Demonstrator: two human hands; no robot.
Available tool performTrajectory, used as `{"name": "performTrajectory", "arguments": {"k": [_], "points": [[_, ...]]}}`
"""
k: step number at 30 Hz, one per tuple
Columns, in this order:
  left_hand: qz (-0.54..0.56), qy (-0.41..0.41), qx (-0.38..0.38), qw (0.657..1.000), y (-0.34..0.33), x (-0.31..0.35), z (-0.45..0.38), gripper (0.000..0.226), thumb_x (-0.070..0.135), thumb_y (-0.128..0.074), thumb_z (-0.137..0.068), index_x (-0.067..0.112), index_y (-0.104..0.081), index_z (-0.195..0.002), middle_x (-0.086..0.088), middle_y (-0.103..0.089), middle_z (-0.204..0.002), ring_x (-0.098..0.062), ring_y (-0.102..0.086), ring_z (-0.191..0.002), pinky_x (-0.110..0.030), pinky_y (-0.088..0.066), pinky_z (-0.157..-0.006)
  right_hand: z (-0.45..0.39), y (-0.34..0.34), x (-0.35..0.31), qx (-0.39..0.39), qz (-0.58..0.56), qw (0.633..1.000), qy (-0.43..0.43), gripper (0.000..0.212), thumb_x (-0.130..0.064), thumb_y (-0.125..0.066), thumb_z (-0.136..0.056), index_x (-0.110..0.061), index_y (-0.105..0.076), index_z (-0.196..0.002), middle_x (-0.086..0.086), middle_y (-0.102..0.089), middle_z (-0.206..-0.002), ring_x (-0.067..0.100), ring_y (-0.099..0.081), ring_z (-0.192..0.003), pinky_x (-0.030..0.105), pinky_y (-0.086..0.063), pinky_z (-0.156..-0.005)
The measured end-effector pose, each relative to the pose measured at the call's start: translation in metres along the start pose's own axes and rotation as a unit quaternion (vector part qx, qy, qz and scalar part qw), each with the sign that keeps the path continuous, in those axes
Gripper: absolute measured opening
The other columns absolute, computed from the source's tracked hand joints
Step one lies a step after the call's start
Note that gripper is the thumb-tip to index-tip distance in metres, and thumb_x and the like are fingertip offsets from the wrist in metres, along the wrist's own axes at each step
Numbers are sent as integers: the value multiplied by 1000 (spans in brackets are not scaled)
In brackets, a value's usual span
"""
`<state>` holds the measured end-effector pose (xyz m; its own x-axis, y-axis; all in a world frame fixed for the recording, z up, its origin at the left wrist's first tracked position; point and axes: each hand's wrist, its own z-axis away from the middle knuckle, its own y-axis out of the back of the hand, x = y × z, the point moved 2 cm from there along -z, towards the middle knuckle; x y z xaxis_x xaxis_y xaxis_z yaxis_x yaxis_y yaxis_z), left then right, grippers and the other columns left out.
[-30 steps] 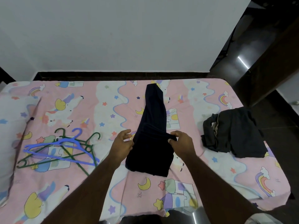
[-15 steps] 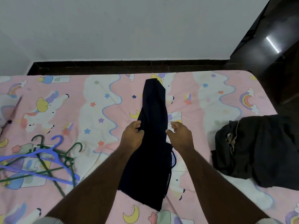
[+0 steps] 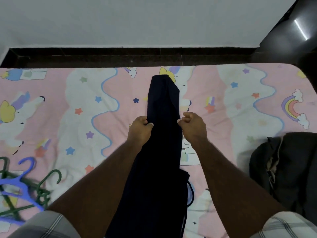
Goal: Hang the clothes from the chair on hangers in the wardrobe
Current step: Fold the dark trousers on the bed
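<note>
A long pair of dark navy trousers (image 3: 163,148) lies lengthwise down the middle of the bed, folded narrow, with a drawstring showing at its lower right. My left hand (image 3: 140,128) pinches the trousers' left edge about halfway along. My right hand (image 3: 193,125) pinches the right edge at the same height. A blue hanger (image 3: 18,186) lies on several green hangers (image 3: 48,184) at the lower left of the bed. A crumpled dark grey garment (image 3: 289,170) sits at the right edge.
The bed has a pink cartoon sheet (image 3: 85,117) with stars and rainbows. A white wall (image 3: 137,19) and a dark skirting strip (image 3: 120,56) run along its far side. Dark floor (image 3: 295,31) shows at the upper right.
Both hands slid up the trousers from the folded lower part to the middle. The fold has opened and the trousers now lie longer. The view has moved closer and to the right.
</note>
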<state>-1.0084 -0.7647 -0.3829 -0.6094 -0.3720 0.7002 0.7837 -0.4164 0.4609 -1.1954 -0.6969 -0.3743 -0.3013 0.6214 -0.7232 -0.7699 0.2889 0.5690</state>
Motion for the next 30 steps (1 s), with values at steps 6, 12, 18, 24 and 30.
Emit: {"name": "performTrajectory", "arguments": {"k": [6, 12, 18, 24, 30], "points": [[0, 19, -7, 1000, -16, 8, -62, 52, 31, -59, -100, 7, -44, -144, -7, -55, -140, -29, -55, -124, -41, -46, -107, -54, -25, -1, -7, 37, 999, 24, 44, -27, -68, -92, -11, -60, -132, 5, -67, -127, 23, -61, -118, 34, -44, -105], [144, 82, -37, 985, -26, 15, -79, 28, 15, -67, -94, 0, -64, -117, -12, -62, -78, -16, -62, -64, -23, -51, -59, -80, -49, -1, -7, 28, 999, 15, 47, -18, -70, -91, -10, -57, -135, 8, -67, -126, 23, -64, -115, 36, -47, -107], [188, 39, -31, 981, -20, 36, -79, 23, 2, -53, -85, 15, -64, -100, -1, -57, -74, -10, -47, -57, -22, -42, -47, -91, -45, -4, 23, 13, 1000, 8, 37, -12, -61, -89, -16, -66, -125, 4, -72, -115, 19, -67, -105, 17, -43, -98], [176, 20, -22, 984, -20, 49, -93, 10, 10, -63, -92, 14, -64, -101, -10, -70, -98, -20, -67, -87, -26, -54, -63, -98, -52, -6, -26, 144, 986, 77, 52, -22, -72, -89, -11, -55, -137, 10, -63, -130, 27, -61, -117, 33, -47, -100], [126, -78, -63, 987, -27, 60, -103, 50, 4, -67, -92, 14, -53, -139, -1, -67, -120, -3, -64, -81, -15, -52, -67, -102, -38, 6, 67, 91, 993, 22, 37, -8, -55, -86, -13, -65, -121, 8, -70, -115, 28, -63, -108, 22, -41, -89]]}}
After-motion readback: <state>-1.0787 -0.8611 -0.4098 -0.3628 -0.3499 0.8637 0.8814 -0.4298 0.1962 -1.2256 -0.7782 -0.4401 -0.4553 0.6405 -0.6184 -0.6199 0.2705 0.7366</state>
